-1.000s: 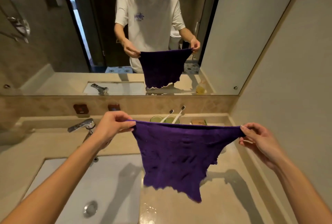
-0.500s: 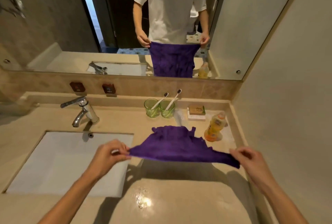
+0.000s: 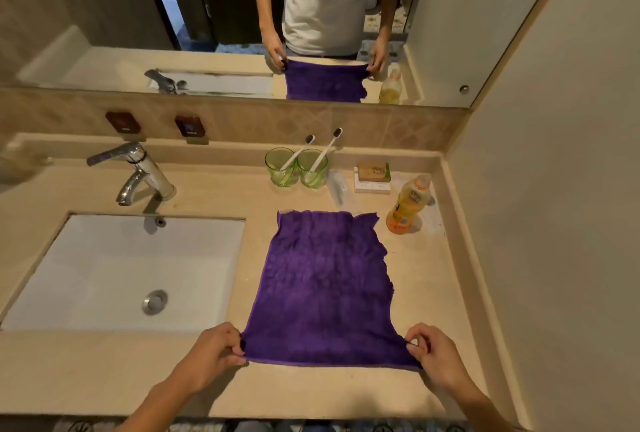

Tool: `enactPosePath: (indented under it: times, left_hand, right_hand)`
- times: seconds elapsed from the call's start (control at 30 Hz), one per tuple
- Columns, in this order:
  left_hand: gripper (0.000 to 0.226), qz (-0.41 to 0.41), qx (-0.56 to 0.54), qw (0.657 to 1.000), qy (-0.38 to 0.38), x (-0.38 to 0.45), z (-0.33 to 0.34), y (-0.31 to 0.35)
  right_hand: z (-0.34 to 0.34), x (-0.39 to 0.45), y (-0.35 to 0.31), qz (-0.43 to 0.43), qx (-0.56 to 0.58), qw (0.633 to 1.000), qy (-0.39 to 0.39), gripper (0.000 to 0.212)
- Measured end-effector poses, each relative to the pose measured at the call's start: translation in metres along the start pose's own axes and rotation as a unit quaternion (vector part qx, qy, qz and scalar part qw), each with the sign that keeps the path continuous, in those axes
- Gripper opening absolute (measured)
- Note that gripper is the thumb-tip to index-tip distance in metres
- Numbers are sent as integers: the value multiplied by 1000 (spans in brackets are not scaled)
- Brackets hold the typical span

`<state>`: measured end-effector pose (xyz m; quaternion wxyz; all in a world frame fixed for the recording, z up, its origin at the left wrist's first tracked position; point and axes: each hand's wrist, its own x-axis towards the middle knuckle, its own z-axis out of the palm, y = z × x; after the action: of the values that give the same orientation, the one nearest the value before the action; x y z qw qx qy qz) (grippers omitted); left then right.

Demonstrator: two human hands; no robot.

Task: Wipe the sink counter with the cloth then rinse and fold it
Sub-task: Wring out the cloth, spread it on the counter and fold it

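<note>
Pinching the near corners of the purple cloth [image 3: 325, 286], the left hand [image 3: 211, 353] and right hand [image 3: 434, 352] keep it spread flat at centre frame, probably to square it for folding. It lies on the beige counter [image 3: 433, 279], right of the white sink [image 3: 114, 269]. A mirror [image 3: 104, 16] fills the upper left of the frame.

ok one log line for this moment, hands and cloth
stage: fold setup | cloth: flat on counter | left hand: pinches near-left corner | right hand: pinches near-right corner
</note>
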<state>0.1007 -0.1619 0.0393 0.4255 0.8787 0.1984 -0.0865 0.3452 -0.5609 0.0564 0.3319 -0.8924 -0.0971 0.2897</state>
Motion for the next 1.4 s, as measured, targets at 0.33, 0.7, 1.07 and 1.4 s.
enactPosePath:
  times: [0.33,0.7,1.07,1.4]
  left_hand:
    - [18,113,255,960,-24,-10,19,-10]
    - [33,-119,36,992,-30,53,-45,29]
    - [39,25,53,984,170,212,17,110]
    - [61,-41,291,945,145,236,40,58]
  right_hand:
    - [18,-13,15,-61,-245,967,-41,20]
    - [-12,44,-14,-68,-115,991,11,43]
    - [49,156,-131,-156,-68,977,127,31]
    - [93,188,-101,-109,-300,926,203,58]
